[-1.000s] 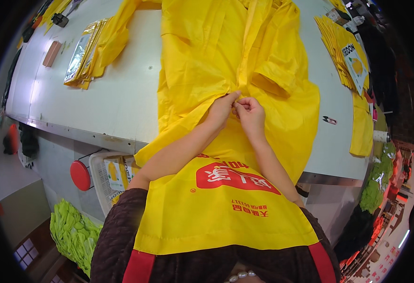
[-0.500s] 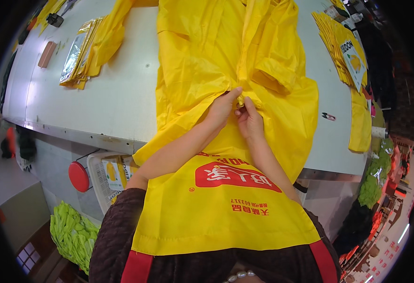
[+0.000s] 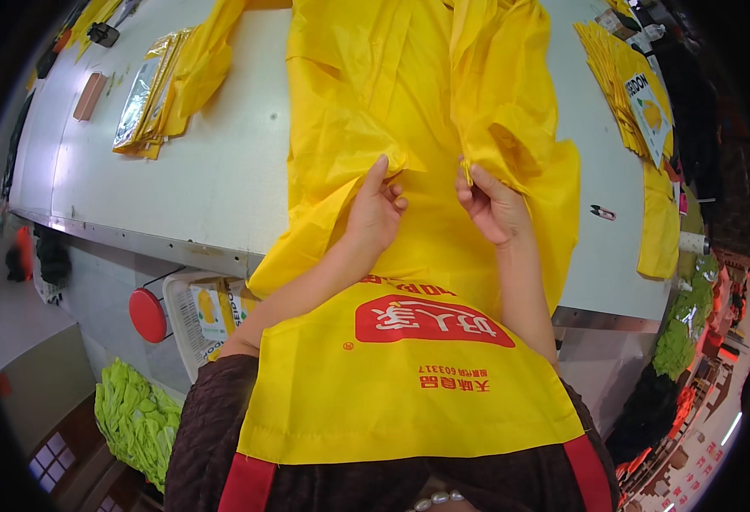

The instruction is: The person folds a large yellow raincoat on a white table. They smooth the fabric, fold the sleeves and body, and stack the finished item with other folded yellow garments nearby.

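Note:
A yellow raincoat [image 3: 366, 85] lies spread on the white table in front of me, its lower part hanging over the near edge. Its front is parted between my hands. My left hand [image 3: 375, 213], fingers curled, pinches the left front edge near the thumb tip. With thumb and fingers closed, my right hand [image 3: 496, 205] grips the right front edge, where a small bunched bit of yellow shows at the fingertips. A loose sleeve opening [image 3: 511, 141] lies just beyond the right hand. I wear a yellow apron [image 3: 323, 410] with red straps.
Flat yellow packages [image 3: 140, 102] and a brown block [image 3: 90, 96] lie at left on the table [image 3: 178, 188]. More packages [image 3: 618, 85] and small thread snips [image 3: 602, 212] lie at right. Below the table's left edge are a red stool [image 3: 147, 316], white basket [image 3: 176, 328] and lime-green heap [image 3: 136, 418].
My hands, close together before at the raincoat's front, have moved apart: the left to the left, the right to the right. The front edges have parted with them.

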Tool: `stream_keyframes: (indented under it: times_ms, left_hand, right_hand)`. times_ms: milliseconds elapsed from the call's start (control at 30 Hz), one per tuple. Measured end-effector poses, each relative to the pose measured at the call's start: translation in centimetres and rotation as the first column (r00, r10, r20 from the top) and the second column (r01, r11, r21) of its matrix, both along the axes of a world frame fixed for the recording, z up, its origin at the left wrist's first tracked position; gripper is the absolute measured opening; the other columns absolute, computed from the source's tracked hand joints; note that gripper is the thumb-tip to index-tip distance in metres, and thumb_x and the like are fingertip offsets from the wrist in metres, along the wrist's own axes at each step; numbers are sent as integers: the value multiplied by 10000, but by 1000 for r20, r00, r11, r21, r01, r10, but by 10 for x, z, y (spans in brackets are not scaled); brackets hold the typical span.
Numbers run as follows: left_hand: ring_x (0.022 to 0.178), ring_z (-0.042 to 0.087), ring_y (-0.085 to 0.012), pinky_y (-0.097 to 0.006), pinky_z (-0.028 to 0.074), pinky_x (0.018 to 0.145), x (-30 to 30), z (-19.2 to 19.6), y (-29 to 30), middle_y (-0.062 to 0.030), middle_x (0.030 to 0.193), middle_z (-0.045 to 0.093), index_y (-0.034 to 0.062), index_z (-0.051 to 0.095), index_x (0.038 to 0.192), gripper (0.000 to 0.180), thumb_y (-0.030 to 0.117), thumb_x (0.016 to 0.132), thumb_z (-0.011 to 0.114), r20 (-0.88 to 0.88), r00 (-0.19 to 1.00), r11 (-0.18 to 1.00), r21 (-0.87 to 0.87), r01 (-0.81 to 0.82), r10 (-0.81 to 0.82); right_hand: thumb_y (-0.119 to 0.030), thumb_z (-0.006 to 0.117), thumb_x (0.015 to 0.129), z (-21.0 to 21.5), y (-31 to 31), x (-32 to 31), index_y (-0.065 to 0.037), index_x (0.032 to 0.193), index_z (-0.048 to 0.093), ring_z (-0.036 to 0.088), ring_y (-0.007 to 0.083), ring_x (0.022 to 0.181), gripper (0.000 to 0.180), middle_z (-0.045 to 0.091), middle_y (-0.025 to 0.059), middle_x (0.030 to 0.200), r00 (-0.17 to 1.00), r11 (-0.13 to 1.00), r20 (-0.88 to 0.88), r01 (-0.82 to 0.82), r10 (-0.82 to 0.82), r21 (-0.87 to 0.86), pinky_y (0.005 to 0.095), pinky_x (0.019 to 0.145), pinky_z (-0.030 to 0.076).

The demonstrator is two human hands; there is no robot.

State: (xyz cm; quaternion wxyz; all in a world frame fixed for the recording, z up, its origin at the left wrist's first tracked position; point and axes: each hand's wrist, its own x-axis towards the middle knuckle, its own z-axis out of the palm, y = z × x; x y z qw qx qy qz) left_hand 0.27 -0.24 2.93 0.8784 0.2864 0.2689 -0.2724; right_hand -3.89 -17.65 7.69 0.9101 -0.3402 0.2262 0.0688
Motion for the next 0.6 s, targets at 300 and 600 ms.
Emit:
stream_keyframes:
  times_ms: [300, 600]
  left_hand:
    - [635, 533, -115, -228, 461, 533, 12, -3, 0, -51, 766, 578, 45, 528, 900, 132, 161, 868, 581, -80, 981, 979, -115, 169, -179]
    - [670, 562, -145, -252, 494, 630, 7, -19, -9, -69, 770, 592, 36, 537, 911, 131, 149, 867, 586, -28, 993, 969, -224, 109, -118]
  right_hand:
    - [-105, 613, 841, -46, 50, 12, -50, 926, 606, 578, 116, 705, 102, 617, 35, 818, 991, 988, -77, 102, -112, -118, 229, 621, 492]
    - [-94, 607, 842, -46, 50, 1, -59, 925, 613, 571, 107, 701, 90, 629, 31, 831, 989, 980, -63, 120, -131, -156, 208, 602, 449]
